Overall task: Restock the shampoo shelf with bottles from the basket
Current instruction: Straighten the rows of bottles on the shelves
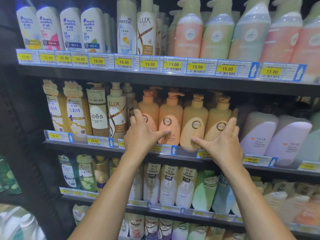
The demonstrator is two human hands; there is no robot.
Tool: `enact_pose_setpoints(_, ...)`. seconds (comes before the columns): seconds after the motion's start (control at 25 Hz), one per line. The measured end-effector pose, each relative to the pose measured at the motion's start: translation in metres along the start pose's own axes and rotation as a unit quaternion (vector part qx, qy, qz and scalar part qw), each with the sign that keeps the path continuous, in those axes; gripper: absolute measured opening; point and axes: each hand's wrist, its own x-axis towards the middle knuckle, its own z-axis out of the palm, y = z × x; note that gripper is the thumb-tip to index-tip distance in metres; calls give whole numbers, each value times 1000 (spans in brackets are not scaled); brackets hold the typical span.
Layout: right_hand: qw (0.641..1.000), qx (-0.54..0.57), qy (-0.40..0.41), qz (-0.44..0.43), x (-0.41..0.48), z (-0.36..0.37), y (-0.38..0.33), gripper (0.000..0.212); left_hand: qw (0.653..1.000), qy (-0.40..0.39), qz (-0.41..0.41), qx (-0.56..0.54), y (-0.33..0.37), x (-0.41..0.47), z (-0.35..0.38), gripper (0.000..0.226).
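Observation:
Four KYIO pump bottles stand in a row on the second shelf (181, 157): two orange ones (170, 115) on the left and two yellow ones (195, 118) on the right. My left hand (142, 135) lies spread over the leftmost orange bottle (149, 108), its thumb reaching across to the second. My right hand (223, 142) is spread against the rightmost yellow bottle (219, 113), its thumb touching the third. Both hands have straight fingers and bracket the row from its two ends. More KYIO bottles stand behind. No basket is in view.
A Lux bottle (117, 111) and a Spes bottle (97, 115) stand just left of my left hand. Lilac bottles (259, 132) stand right of my right hand. Packed shelves lie above (155, 75) and below (173, 186), with price tags along each edge.

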Motion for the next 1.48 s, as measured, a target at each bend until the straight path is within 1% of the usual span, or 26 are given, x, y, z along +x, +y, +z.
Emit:
enact_pose_setpoints(0.36,1000,-6,5,0,0,1,1,134,1000,-1,1,-8,-1,1,2,114)
enact_pose_setpoints(0.6,1000,-8,6,-3,-1,1,2,135,1000,-8,0,-18,-2,2,3,118)
enact_pose_setpoints(0.88,1000,-10,7,-4,-1,2,4,136,1000,-10,-6,-28,-2,1,3,115)
enact_pose_setpoints(1.12,1000,-15,1,0,-1,1,2,136,1000,-12,-4,-18,-1,1,2,117)
enact_pose_setpoints(1.32,1000,-17,-13,9,-4,-5,-2,137,1000,-7,14,-20,-1,-2,0,119)
enact_pose_setpoints(1.48,999,-38,-18,10,-8,-12,-10,139,1000,-11,26,-13,-4,-2,-3,118)
